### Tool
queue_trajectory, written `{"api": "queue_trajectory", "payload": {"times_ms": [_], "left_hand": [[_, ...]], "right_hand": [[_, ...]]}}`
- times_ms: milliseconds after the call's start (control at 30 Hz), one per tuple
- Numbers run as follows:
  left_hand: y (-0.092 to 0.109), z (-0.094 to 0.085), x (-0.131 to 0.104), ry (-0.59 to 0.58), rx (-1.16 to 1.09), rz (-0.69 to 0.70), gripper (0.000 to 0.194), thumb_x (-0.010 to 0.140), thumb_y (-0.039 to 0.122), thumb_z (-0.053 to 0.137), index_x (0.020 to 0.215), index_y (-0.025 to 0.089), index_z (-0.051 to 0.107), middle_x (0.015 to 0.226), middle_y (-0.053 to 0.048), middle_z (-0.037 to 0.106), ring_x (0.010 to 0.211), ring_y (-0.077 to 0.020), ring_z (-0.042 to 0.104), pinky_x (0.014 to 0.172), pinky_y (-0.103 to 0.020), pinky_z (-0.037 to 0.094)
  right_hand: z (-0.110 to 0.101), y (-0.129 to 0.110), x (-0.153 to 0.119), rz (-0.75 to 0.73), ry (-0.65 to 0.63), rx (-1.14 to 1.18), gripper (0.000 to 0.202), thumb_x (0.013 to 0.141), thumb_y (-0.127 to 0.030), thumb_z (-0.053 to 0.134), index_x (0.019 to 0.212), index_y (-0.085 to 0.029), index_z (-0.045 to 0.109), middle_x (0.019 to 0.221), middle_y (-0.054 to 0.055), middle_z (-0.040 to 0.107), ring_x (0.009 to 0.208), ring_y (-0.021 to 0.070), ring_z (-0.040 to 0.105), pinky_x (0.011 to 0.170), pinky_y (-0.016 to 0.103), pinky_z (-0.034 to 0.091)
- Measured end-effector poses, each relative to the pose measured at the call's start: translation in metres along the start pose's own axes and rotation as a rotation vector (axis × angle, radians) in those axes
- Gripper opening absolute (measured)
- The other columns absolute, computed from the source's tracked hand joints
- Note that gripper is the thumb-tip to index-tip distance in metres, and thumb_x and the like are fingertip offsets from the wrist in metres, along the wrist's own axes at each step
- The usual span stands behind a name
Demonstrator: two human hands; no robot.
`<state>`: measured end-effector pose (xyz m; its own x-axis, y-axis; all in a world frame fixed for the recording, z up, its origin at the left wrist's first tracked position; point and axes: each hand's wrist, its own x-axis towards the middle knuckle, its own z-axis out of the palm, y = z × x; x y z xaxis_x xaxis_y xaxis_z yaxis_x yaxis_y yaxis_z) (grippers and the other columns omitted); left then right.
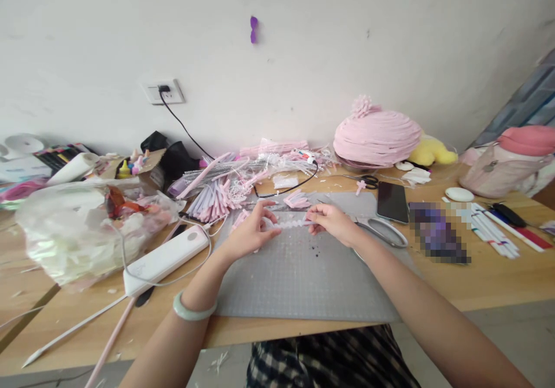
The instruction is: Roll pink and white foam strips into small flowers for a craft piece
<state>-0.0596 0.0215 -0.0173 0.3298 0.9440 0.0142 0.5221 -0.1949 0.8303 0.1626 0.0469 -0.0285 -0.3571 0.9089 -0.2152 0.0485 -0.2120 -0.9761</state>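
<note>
A pale, wavy pipe cleaner (291, 224) stretches between my two hands, above the grey cutting mat (299, 284). My left hand (254, 230) is curled at its left end, thumb and fingers partly around it. The right end is pinched between the thumb and fingertips of my right hand (332, 221). Short pink pipe cleaner pieces (299, 199) lie on the mat just beyond the hands, and more pink pieces are partly hidden behind my left hand. Grey-handled scissors (385, 233) rest by my right wrist, partly covered by it.
Bundles of pink and lilac pipe cleaners (217, 200) lie at the back. A white glue gun or power bank-like device (167, 261) and a plastic bag (87, 232) are left. To the right are a phone (392, 202), black scissors (368, 181) and white markers (494, 232). A pink wrapped dome (377, 136) stands behind.
</note>
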Motion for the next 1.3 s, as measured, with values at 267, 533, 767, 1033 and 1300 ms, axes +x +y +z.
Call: {"api": "queue_trajectory", "payload": {"times_ms": [267, 533, 767, 1033, 1300], "left_hand": [[-0.002, -0.026, 0.002, 0.025, 0.484, 0.044, 0.026, 0.081, 0.042, 0.042, 0.080, 0.019, 0.054, 0.076, -0.003, 0.061, 0.070, -0.0190, 0.056, 0.062, -0.027, 0.038], [-0.016, -0.033, 0.004, 0.001, 0.571, 0.021, 0.021, 0.073, 0.038, 0.054, 0.077, 0.020, 0.065, 0.089, -0.007, 0.065, 0.086, -0.0254, 0.057, 0.075, -0.033, 0.039], [0.003, 0.018, 0.006, -0.136, -0.521, -0.066, 0.068, 0.063, 0.042, 0.069, 0.120, 0.017, 0.043, 0.096, -0.009, 0.064, 0.080, -0.0188, 0.061, 0.072, -0.031, 0.043], [0.015, 0.042, 0.001, 0.311, -1.068, -0.003, 0.092, 0.063, 0.021, 0.073, 0.132, 0.031, 0.012, 0.088, 0.003, 0.066, 0.060, -0.0052, 0.059, 0.066, -0.020, 0.045], [0.010, 0.043, 0.004, 0.229, -1.041, -0.098, 0.053, 0.068, 0.020, 0.068, 0.116, 0.017, 0.045, 0.088, -0.002, 0.067, 0.067, -0.0091, 0.062, 0.067, -0.022, 0.048]], "right_hand": [[-0.021, -0.017, -0.001, -0.040, 0.174, 0.001, 0.013, 0.078, -0.014, 0.057, 0.066, -0.014, 0.056, 0.064, 0.001, 0.063, 0.048, 0.0062, 0.055, 0.050, 0.020, 0.048], [-0.029, -0.026, -0.006, -0.069, 0.257, 0.096, 0.014, 0.076, -0.015, 0.060, 0.063, -0.014, 0.056, 0.060, 0.000, 0.061, 0.047, 0.0057, 0.053, 0.049, 0.019, 0.046], [0.002, -0.014, -0.010, -0.004, -0.036, 0.281, 0.016, 0.071, -0.028, 0.066, 0.066, -0.014, 0.059, 0.062, -0.001, 0.060, 0.046, 0.0045, 0.051, 0.046, 0.018, 0.042], [0.018, -0.002, -0.009, 0.040, -0.014, 0.299, 0.016, 0.071, -0.027, 0.065, 0.067, -0.015, 0.055, 0.062, 0.000, 0.062, 0.045, 0.0053, 0.052, 0.045, 0.018, 0.042], [0.023, -0.002, -0.011, 0.056, 0.027, 0.256, 0.013, 0.077, -0.026, 0.059, 0.071, -0.017, 0.052, 0.059, -0.001, 0.062, 0.043, 0.0064, 0.053, 0.043, 0.018, 0.042]]}}
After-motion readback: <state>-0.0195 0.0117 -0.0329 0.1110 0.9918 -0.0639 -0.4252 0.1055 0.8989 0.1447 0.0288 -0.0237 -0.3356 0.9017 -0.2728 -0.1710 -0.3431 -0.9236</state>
